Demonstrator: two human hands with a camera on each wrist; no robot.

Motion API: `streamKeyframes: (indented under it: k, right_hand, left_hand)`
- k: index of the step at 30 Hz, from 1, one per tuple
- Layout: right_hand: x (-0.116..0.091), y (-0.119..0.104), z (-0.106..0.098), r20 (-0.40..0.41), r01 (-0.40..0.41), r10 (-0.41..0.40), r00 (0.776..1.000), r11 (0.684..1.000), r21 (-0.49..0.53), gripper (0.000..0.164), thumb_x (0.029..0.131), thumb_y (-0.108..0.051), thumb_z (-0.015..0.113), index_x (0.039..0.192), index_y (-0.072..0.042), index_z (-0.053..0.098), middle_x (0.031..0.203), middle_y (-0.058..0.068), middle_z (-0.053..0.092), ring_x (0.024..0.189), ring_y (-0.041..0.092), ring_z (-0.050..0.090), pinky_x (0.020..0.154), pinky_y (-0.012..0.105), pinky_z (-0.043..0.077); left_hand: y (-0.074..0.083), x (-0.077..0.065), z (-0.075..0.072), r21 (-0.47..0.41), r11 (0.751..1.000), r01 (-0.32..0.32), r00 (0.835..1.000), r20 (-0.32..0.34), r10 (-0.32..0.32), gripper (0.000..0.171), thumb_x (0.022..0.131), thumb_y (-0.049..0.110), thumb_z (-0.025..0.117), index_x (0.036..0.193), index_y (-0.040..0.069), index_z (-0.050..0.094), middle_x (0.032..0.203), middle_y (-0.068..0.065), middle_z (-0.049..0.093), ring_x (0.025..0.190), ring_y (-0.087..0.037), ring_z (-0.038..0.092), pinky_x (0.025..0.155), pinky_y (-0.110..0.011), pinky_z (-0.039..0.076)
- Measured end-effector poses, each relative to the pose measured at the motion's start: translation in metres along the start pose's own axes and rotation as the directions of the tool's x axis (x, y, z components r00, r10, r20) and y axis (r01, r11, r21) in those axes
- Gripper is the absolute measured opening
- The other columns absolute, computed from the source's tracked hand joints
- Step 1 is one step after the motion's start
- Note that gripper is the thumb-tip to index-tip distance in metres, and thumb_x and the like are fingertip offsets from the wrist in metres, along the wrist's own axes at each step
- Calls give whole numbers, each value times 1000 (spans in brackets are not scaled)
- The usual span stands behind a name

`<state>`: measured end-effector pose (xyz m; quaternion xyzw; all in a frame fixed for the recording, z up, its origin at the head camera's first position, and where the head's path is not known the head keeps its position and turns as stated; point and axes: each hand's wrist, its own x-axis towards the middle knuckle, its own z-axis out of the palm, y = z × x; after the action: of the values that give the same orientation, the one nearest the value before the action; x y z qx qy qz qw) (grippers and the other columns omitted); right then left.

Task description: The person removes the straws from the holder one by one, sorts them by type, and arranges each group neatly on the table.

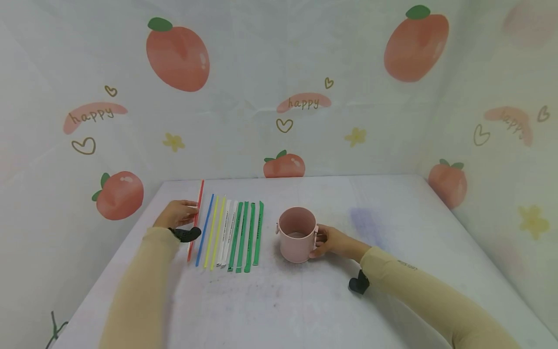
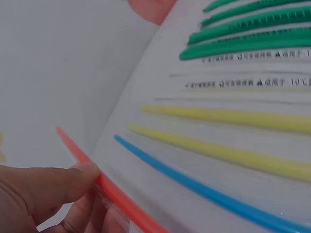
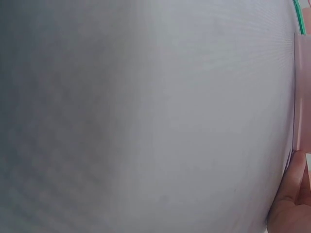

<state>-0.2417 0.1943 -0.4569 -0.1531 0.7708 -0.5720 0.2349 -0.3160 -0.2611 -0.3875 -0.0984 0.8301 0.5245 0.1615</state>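
My left hand (image 1: pixel 176 214) pinches a red drinking straw (image 2: pixel 127 206) between thumb and fingers, at the left end of a row of straws. Its far tip is raised in the left wrist view, and clear wrapping shows beside it. To its right lies a blue straw (image 1: pixel 205 230), then two yellow straws (image 1: pixel 211 231). My right hand (image 1: pixel 333 241) grips the right side of a pink cup (image 1: pixel 296 247), thumb low on the wall and fingers by the small side handle. The cup stands upright, and no contents show inside. Only a strip of it enters the right wrist view.
Beyond the yellow straws lie two white paper-wrapped straws (image 1: pixel 225 232) with print, then several green-wrapped straws (image 1: pixel 250 237). A white table (image 1: pixel 279 310) bears everything. Behind it hangs a pale curtain (image 1: pixel 244 140) with fruit prints.
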Motion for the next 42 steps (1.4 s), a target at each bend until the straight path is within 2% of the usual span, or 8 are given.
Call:
streamKeyframes:
  k: [6, 11, 15, 22, 30, 38, 42]
  right_hand:
    - [1, 1, 0, 6, 1, -1, 1000, 1000, 11, 77, 75, 3, 80, 140, 6, 39, 135, 20, 52, 119, 21, 53, 101, 29, 47]
    - [1, 1, -1, 6, 1, -1, 1000, 1000, 25, 78, 75, 3, 80, 141, 6, 39, 136, 21, 51, 119, 21, 53, 101, 28, 46]
    - [1, 1, -1, 6, 0, 0, 1000, 1000, 31, 78, 75, 3, 80, 141, 6, 39, 136, 20, 51, 119, 20, 53, 101, 28, 47]
    - [1, 1, 0, 5, 9, -10, 1000, 1000, 23, 79, 74, 3, 80, 141, 6, 39, 135, 20, 52, 119, 20, 53, 101, 28, 46]
    - [1, -1, 0, 19, 25, -26, 999, 999, 39, 75, 74, 5, 79, 138, 8, 41, 129, 15, 56, 110, 13, 55, 95, 22, 47]
    - [0, -2, 0, 2, 4, -4, 1000, 1000, 22, 79, 74, 3, 80, 142, 6, 39, 136, 20, 51, 118, 19, 53, 101, 28, 46]
    - [-1, -2, 0, 3, 4, -4, 1000, 1000, 15, 77, 74, 3, 80, 140, 7, 40, 135, 20, 52, 119, 20, 53, 101, 28, 46]
  left_hand:
    - [-14, 5, -1, 78, 996, 37, 999, -24, -35, 46, 96, 6, 55, 138, -10, 42, 89, 1, 58, 78, -9, 55, 71, -21, 49]
    - [-20, 8, 4, 134, 989, 67, 996, -68, -58, 43, 95, 5, 56, 133, -10, 47, 96, -7, 58, 76, -13, 54, 66, -22, 49]
    - [-23, 10, 9, 157, 984, 89, 993, -87, -76, 41, 93, 5, 57, 131, -9, 51, 96, -10, 60, 73, -15, 55, 64, -23, 50]
    - [-27, 13, 13, 120, 989, 81, 994, -83, -71, 40, 92, 3, 58, 129, -10, 51, 85, -4, 59, 69, -11, 56, 62, -21, 52]
    - [-27, 15, 17, 108, 991, 82, 993, -99, -72, 36, 91, 0, 60, 124, -11, 53, 79, -2, 58, 67, -11, 55, 59, -21, 52]
    - [-30, 21, 18, 115, 987, 108, 989, -115, -95, 36, 91, 2, 60, 125, -9, 54, 80, -2, 58, 66, -11, 55, 59, -21, 52]
    - [-30, 21, 18, 106, 989, 101, 990, -110, -89, 34, 91, 1, 61, 123, -9, 55, 77, -1, 59, 65, -11, 55, 58, -21, 52]
